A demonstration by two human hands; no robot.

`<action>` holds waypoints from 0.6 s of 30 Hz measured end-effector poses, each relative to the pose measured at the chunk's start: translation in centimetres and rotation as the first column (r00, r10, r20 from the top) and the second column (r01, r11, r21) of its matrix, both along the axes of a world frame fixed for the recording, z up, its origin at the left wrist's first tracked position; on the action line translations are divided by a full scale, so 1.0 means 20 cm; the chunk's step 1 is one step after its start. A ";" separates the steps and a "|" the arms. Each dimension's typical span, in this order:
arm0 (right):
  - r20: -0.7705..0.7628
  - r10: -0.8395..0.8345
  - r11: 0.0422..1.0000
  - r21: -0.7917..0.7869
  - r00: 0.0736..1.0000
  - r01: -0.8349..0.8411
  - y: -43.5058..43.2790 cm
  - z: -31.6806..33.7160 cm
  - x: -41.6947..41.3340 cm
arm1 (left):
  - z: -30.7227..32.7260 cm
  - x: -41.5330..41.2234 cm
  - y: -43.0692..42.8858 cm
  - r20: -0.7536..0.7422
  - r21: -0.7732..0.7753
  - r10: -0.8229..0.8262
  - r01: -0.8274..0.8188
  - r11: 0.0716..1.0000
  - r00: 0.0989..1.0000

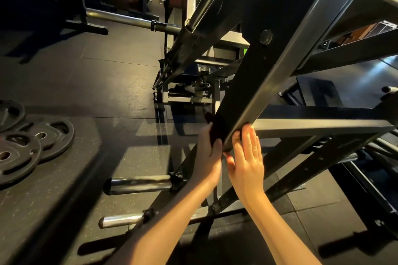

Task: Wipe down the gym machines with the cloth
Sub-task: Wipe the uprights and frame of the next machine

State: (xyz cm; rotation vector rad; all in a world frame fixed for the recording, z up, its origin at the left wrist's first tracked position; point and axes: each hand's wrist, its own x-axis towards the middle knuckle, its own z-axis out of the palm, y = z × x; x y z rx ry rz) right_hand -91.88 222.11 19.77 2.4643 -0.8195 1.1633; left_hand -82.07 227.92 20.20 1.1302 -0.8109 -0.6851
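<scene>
A black slanted steel beam (256,75) of the gym machine runs from the upper right down to the centre. A dark cloth (216,128) is wrapped on the beam's lower part and is hard to tell from the black paint. My left hand (207,157) grips the cloth against the beam's left face, thumb over it. My right hand (247,157) lies against the beam's right edge, fingers nearly straight and their tips touching the metal. Its thumb sits under the beam.
Black weight plates (32,148) lie on the rubber floor at the left. Two chrome plate pegs (140,184) (121,220) stick out leftward below my arms. A horizontal crossbar (323,122) passes right of my hands. A barbell (129,19) and other racks stand behind.
</scene>
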 end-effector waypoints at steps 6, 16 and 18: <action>0.013 -0.001 1.000 0.025 1.000 0.000 0.02 0.02 0.01 | 0.02 0.08 -0.10 0.046 0.041 0.048 -0.050 0.998 0.998; -0.025 -0.009 0.999 -0.032 1.000 0.009 0.01 0.04 -0.01 | 0.00 0.00 -0.01 0.005 -0.002 0.005 -0.005 1.000 1.000; -0.038 -0.017 0.999 -0.030 0.999 0.016 0.01 0.05 0.00 | 0.02 0.08 -0.09 0.056 0.059 0.023 -0.026 0.998 0.998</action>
